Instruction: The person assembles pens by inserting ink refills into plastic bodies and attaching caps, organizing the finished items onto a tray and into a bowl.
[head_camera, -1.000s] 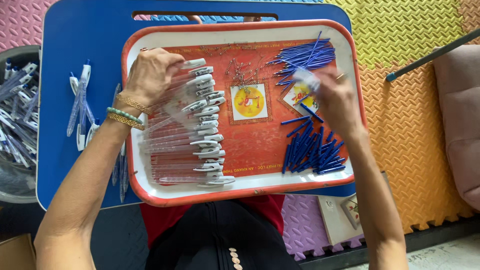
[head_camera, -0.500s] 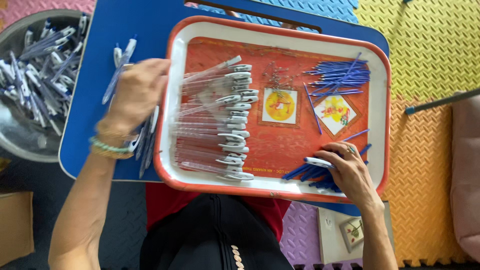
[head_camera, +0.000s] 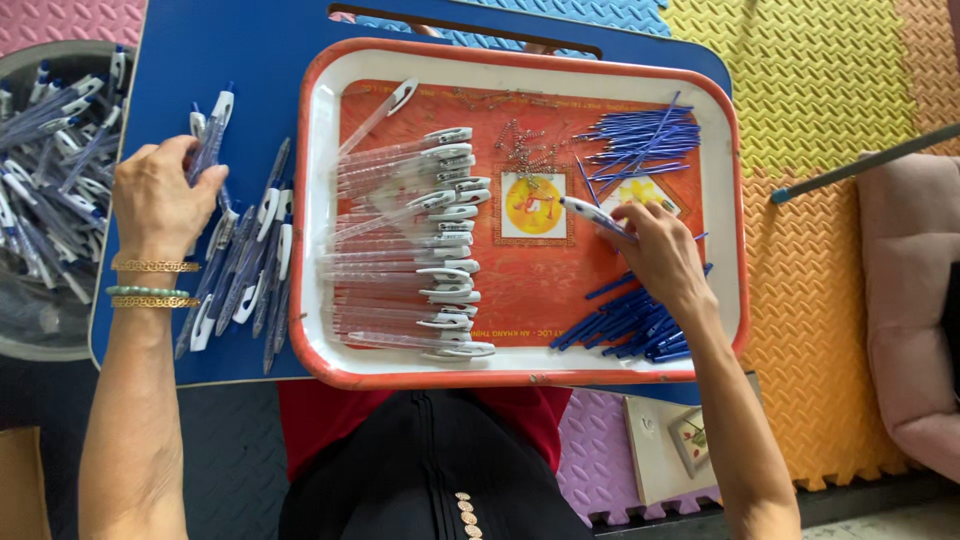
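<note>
Progress midway, judged | left hand (head_camera: 165, 195) fingers closed on finished pens (head_camera: 240, 265) beside tray (head_camera: 318, 200) | right hand (head_camera: 655, 250) pinched one pen (head_camera: 597, 214) | many barrels (head_camera: 400, 250), refills (head_camera: 630, 325) left.

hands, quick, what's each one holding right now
Left hand: fingers closed on an assembled pen over the blue table.
Right hand: fingers closed on a pen part above the tray.
</note>
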